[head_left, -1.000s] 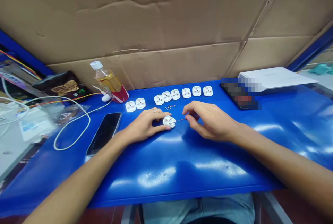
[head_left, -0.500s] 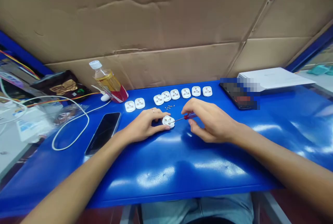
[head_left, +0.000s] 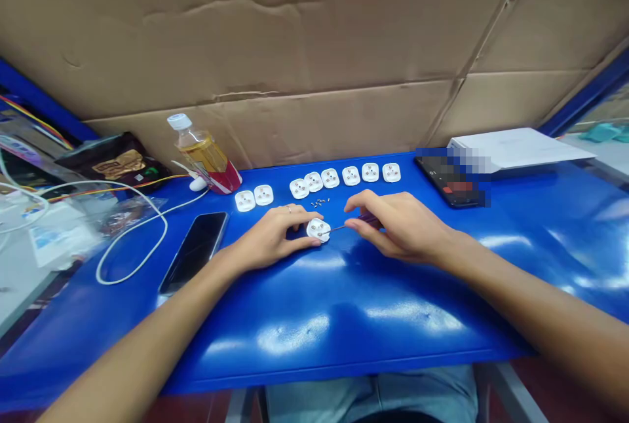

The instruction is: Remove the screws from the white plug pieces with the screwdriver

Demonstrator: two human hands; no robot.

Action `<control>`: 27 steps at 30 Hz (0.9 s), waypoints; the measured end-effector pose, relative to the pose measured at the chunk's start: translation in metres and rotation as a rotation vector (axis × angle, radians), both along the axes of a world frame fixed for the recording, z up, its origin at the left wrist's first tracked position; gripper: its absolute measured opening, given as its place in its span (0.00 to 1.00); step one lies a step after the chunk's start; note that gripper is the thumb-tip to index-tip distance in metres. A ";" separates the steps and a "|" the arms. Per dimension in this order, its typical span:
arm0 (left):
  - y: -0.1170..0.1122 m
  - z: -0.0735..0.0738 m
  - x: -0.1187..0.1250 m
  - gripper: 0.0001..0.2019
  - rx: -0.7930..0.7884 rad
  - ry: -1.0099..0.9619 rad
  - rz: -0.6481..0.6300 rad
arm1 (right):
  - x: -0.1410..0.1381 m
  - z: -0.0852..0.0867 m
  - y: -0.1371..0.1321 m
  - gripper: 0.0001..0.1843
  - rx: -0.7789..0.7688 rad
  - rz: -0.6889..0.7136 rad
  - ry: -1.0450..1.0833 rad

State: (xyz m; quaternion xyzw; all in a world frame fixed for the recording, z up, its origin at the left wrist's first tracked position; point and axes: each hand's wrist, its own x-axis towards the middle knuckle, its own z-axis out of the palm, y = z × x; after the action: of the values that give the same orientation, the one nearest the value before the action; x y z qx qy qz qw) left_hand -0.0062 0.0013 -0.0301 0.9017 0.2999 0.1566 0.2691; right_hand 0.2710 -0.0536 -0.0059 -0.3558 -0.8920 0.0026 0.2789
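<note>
On the left of the blue table (head_left: pixel 314 318), a white cable (head_left: pixel 128 264) loops beside a dark phone (head_left: pixel 194 251) lying face up. A bottle (head_left: pixel 204 156) of amber liquid leans behind them, against the cardboard. The left hand (head_left: pixel 268 239) rests palm down on the table with its fingers curled. Thumb and forefinger pinch a white plug piece (head_left: pixel 318 229) from the near and far sides, and it lies flat at their tips with its metal contacts facing up. Just right of it, the thin shaft of a screwdriver (head_left: pixel 337 229) bridges the gap between the two hands. Its long axis runs almost level across the view. The tip points left and touches the plug piece's top, and the reddish handle points right. The right hand (head_left: pixel 399 228) has its fingers pressed together around that handle, so most of it is hidden and only the shaft shows beyond the fingertips. Behind the hands lie a few small screws (head_left: pixel 320 202) and a row of similar white plug pieces (head_left: pixel 351 175). A dark device (head_left: pixel 449 182) and a white box (head_left: pixel 515 147) sit far right.
</note>
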 end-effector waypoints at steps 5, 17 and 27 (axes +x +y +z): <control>0.000 0.000 0.000 0.23 -0.008 0.006 0.007 | 0.000 -0.001 -0.002 0.10 0.021 0.088 0.034; -0.001 0.000 0.001 0.22 -0.003 0.007 0.003 | 0.000 -0.001 -0.003 0.13 0.009 0.050 -0.006; -0.001 0.001 0.001 0.22 -0.014 0.013 0.014 | -0.001 -0.001 -0.003 0.12 0.032 0.066 0.037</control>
State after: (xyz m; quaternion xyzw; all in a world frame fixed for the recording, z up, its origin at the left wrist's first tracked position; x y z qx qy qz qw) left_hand -0.0050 0.0000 -0.0289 0.8987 0.3093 0.1505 0.2722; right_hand 0.2696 -0.0565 -0.0071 -0.3215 -0.8979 0.0041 0.3006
